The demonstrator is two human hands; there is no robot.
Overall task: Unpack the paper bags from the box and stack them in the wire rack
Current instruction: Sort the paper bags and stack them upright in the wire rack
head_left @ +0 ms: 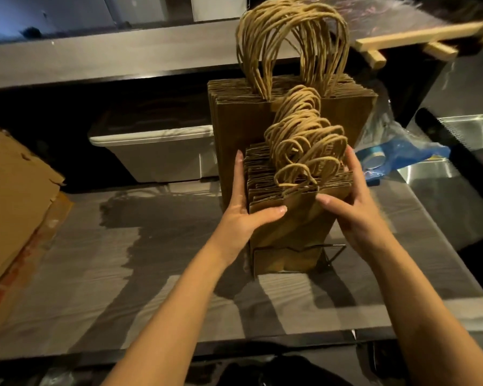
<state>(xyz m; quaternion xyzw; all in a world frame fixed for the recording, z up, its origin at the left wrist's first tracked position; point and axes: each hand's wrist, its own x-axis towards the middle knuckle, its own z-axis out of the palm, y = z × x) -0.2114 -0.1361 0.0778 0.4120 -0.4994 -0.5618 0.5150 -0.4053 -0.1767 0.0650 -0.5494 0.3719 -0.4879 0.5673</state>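
Two stacks of brown paper bags stand upright, one behind the other, near the middle of the desk. Each has too many bags to count singly. The short paper bags make the front stack. Their lower ends sit inside the one wire rack, whose dark wire crosses the front bag low down. The tall paper bags stand directly behind, touching the short stack, with their twisted handles looping high above.

Both hands clamp the short stack from opposite sides. The left hand lies with its fingers up the left flank and its thumb pressed across the front bag. The right hand mirrors it on the right flank, thumb on the front bag and fingertips reaching the handles.

One cardboard box, its flap torn, lies at the desk's left edge. One white plastic bin sits past the back edge, under a shelf. One blue plastic bag lies towards the desk's right edge, beside the stacks.
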